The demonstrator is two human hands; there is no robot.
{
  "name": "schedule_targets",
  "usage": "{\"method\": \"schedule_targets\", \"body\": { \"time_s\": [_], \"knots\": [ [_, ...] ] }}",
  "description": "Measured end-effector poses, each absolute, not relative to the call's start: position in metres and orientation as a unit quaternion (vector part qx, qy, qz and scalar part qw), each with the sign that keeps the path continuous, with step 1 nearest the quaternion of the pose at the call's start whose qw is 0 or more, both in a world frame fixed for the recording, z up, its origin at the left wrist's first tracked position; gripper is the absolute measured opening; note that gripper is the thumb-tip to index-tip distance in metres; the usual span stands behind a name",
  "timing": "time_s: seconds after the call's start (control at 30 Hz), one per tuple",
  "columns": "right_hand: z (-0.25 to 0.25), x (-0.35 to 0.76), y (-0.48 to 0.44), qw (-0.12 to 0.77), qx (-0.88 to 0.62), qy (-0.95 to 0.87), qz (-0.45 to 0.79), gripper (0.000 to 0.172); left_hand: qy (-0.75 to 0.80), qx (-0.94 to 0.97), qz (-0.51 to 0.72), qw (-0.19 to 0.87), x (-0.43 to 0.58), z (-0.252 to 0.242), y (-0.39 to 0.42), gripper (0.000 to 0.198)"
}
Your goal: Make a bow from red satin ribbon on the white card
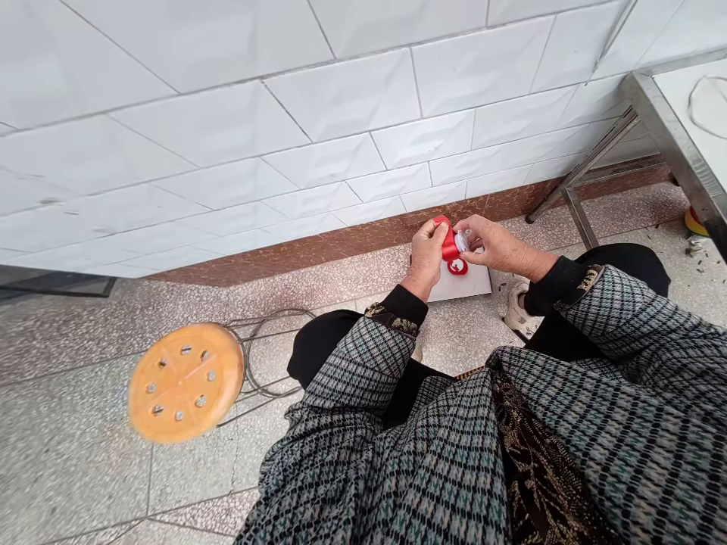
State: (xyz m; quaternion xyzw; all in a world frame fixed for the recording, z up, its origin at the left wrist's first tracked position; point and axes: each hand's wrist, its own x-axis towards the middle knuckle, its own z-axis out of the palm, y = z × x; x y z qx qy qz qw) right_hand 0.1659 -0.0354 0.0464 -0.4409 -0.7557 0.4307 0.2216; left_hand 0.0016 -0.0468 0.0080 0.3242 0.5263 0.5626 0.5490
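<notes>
In front of me, my left hand (430,253) is closed around a glossy red piece (450,241), perhaps ribbon or a sleeve; I cannot tell which. My right hand (495,244) pinches a small whitish, partly clear round piece (461,242) at the red piece's right end. The two pieces touch, and fingers cover part of both. Just below the hands, a red ring-shaped item with a pale middle (457,266) shows over a flat white board or box (463,284) low by the floor.
An orange round stool (186,382) with metal legs lies on its side at the left. A white tiled wall (369,98) rises ahead. At the right stands a metal-framed table (670,129), with a red and yellow object (694,222) on the floor beneath it.
</notes>
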Motion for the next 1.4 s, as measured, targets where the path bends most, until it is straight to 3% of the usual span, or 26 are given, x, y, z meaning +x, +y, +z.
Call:
{"method": "schedule_targets", "body": {
  "time_s": [0.1, 0.33, 0.7, 1.03, 1.4],
  "knots": [
    [0.045, 0.167, -0.034, 0.235, -0.467, -0.675, 0.520, 0.042, 0.541, 0.370, 0.563, 0.503, 0.001, 0.009, -0.047, 0.012],
    [0.059, 0.162, -0.035, 0.180, -0.525, -0.438, 0.707, 0.013, 0.546, 0.479, 0.531, 0.437, -0.001, 0.020, -0.054, 0.019],
    [0.056, 0.165, -0.034, 0.195, -0.510, -0.459, 0.701, 0.008, 0.522, 0.412, 0.550, 0.505, 0.001, 0.014, -0.050, 0.015],
    [0.051, 0.162, -0.037, 0.204, -0.515, -0.529, 0.643, 0.020, 0.517, 0.361, 0.537, 0.560, 0.000, 0.011, -0.048, 0.015],
    [0.048, 0.161, -0.037, 0.194, -0.505, -0.562, 0.625, 0.019, 0.553, 0.376, 0.512, 0.540, -0.002, 0.004, -0.047, 0.020]
  ]
}}
